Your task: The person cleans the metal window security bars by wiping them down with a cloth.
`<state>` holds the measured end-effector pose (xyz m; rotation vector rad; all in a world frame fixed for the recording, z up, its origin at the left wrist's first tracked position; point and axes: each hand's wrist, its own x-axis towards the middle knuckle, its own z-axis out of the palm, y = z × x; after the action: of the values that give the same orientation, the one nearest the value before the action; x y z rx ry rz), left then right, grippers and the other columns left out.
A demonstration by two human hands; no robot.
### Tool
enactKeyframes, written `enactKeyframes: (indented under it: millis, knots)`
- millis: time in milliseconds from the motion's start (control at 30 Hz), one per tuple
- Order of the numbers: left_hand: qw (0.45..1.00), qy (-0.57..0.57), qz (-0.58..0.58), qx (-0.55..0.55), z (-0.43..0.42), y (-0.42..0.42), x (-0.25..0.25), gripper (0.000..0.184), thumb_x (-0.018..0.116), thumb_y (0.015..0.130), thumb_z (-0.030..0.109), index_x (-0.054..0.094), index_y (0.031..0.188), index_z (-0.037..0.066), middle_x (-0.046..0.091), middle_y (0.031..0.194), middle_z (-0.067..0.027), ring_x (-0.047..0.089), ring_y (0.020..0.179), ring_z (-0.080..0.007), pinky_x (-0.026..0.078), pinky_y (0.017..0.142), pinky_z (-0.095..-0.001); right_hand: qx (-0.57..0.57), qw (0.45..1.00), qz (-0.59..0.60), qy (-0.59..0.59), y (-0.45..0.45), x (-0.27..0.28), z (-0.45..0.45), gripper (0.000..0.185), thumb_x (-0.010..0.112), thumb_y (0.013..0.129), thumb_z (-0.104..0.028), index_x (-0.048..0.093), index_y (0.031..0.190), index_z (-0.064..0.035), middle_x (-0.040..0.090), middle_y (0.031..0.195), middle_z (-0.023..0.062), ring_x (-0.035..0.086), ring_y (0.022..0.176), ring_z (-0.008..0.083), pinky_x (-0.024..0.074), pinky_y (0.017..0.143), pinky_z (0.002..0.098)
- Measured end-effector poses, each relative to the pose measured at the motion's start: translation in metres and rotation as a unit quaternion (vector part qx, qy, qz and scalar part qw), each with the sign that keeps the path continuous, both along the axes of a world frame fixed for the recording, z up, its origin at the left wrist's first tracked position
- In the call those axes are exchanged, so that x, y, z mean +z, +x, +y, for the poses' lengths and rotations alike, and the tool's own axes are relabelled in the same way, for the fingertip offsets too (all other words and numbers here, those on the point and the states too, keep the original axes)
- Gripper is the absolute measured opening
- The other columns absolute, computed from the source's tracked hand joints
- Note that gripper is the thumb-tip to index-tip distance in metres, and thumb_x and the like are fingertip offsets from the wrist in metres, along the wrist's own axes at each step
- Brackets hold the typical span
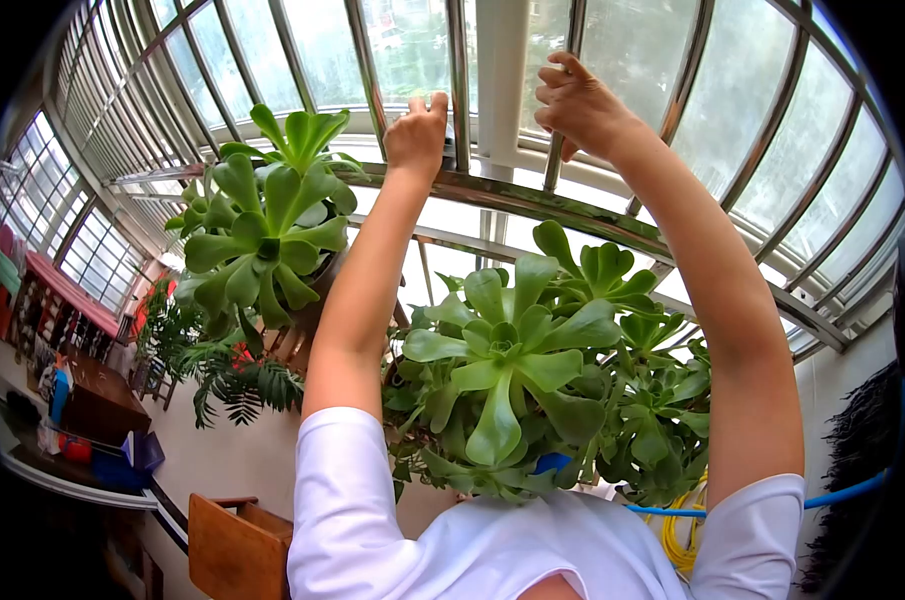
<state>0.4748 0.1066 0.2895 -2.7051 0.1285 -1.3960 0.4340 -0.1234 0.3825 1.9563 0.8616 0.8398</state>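
Just right of the left hand (417, 138), a shiny metal bar (458, 60).

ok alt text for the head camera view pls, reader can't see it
Two arms in a white short-sleeved top reach past large green succulents, with the left hand and right hand curled up by metal bars in front of bright windows; whether either hand grips a bar is unclear.
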Motion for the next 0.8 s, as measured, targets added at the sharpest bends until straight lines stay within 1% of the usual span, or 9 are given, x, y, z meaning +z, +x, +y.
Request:
enactKeyframes:
  millis: [133, 233, 300, 367, 433, 500, 567, 667, 800]
  knots:
    - [0.997, -0.008, 0.075, 0.026, 0.006, 0.034, -0.004, 0.011, 0.051, 0.085, 0.007, 0.059, 0.09, 0.011, 0.061, 0.093, -0.0106, 0.068, 0.077, -0.0301, 0.056, 0.062, -0.0372, -0.021, 1.0, 0.011, 0.002, -0.005, 0.001, 0.002, 0.029, 0.079, 0.051, -0.047, 0.064, 0.066, -0.0276, 0.058, 0.081, -0.0124, 0.049, 0.109, 0.0116, 0.0051, 0.112, 0.0396]
    - [0.962, -0.082, 0.255, 0.042, 0.011, 0.048, -0.012, 0.015, 0.064, 0.074, 0.008, 0.069, 0.089, 0.008, 0.065, 0.099, -0.0137, 0.065, 0.093, -0.0296, 0.053, 0.078, -0.0386, -0.017, 1.0, 0.012, 0.007, -0.004, 0.001, 0.002, 0.029, 0.078, 0.052, -0.048, 0.066, 0.068, -0.0266, 0.06, 0.084, -0.0118, 0.048, 0.11, 0.0125, 0.0064, 0.112, 0.0394]
    - [0.963, -0.086, 0.256, 0.017, 0.01, 0.061, -0.015, 0.022, 0.068, 0.07, 0.007, 0.07, 0.092, 0.007, 0.066, 0.099, -0.015, 0.065, 0.09, -0.0318, 0.052, 0.078, -0.0384, -0.032, 0.999, 0.002, -0.013, -0.004, 0.0, 0.003, 0.029, 0.078, 0.053, -0.048, 0.066, 0.069, -0.0264, 0.06, 0.084, -0.0119, 0.048, 0.112, 0.013, 0.0069, 0.112, 0.04]
    - [0.908, -0.119, 0.349, -0.197, 0.015, 0.085, -0.029, 0.024, 0.067, 0.072, 0.005, 0.069, 0.096, 0.004, 0.066, 0.098, -0.0163, 0.064, 0.09, -0.0328, 0.051, 0.077, -0.038, -0.038, 0.999, 0.005, -0.012, -0.006, 0.001, 0.004, 0.029, 0.077, 0.054, -0.048, 0.067, 0.07, -0.0263, 0.06, 0.084, -0.0118, 0.048, 0.112, 0.0135, 0.0073, 0.112, 0.0401]
    - [0.794, -0.344, 0.377, -0.33, 0.016, 0.091, -0.037, 0.027, 0.065, 0.072, 0.003, 0.067, 0.099, 0.002, 0.066, 0.099, -0.0173, 0.063, 0.092, -0.0327, 0.05, 0.078, -0.0374, -0.031, 0.999, 0.013, -0.008, -0.004, 0.001, 0.003, 0.029, 0.077, 0.054, -0.048, 0.067, 0.071, -0.0265, 0.06, 0.084, -0.0119, 0.048, 0.111, 0.0131, 0.0073, 0.112, 0.0404]
    - [0.863, -0.191, 0.334, -0.329, 0.017, 0.07, -0.027, 0.026, 0.061, 0.076, 0.003, 0.066, 0.101, 0.001, 0.067, 0.1, -0.0162, 0.063, 0.096, -0.0319, 0.05, 0.078, -0.0377, -0.027, 1.0, 0.008, -0.008, -0.004, 0.001, 0.002, 0.029, 0.077, 0.054, -0.048, 0.067, 0.071, -0.0266, 0.06, 0.084, -0.0119, 0.048, 0.111, 0.013, 0.0072, 0.112, 0.0406]
    - [0.884, -0.159, 0.363, -0.246, 0.008, 0.053, -0.013, 0.026, 0.06, 0.078, 0.008, 0.066, 0.103, 0.003, 0.067, 0.1, -0.0146, 0.062, 0.099, -0.0328, 0.051, 0.08, -0.0383, -0.024, 1.0, 0.006, -0.007, -0.006, -0.002, 0.002, 0.029, 0.077, 0.054, -0.048, 0.067, 0.071, -0.0266, 0.06, 0.084, -0.012, 0.048, 0.111, 0.0128, 0.0071, 0.112, 0.0408]
    - [0.961, -0.057, 0.267, 0.043, 0.005, 0.057, -0.015, 0.026, 0.057, 0.083, 0.021, 0.068, 0.102, 0.007, 0.064, 0.109, -0.0137, 0.061, 0.104, -0.0326, 0.051, 0.084, -0.0406, -0.03, 0.999, -0.007, -0.009, -0.006, 0.001, 0.004, 0.028, 0.077, 0.055, -0.047, 0.066, 0.071, -0.0267, 0.06, 0.084, -0.012, 0.048, 0.112, 0.0128, 0.0067, 0.112, 0.0413]
    - [0.943, -0.09, 0.299, 0.117, 0.003, 0.075, -0.016, 0.025, 0.055, 0.085, 0.02, 0.068, 0.103, 0.009, 0.062, 0.112, -0.0159, 0.061, 0.104, -0.0319, 0.051, 0.082, -0.0431, -0.052, 0.998, -0.011, -0.02, -0.006, -0.001, 0.005, 0.028, 0.077, 0.055, -0.049, 0.066, 0.07, -0.0275, 0.06, 0.083, -0.0125, 0.048, 0.112, 0.0123, 0.0054, 0.112, 0.041]
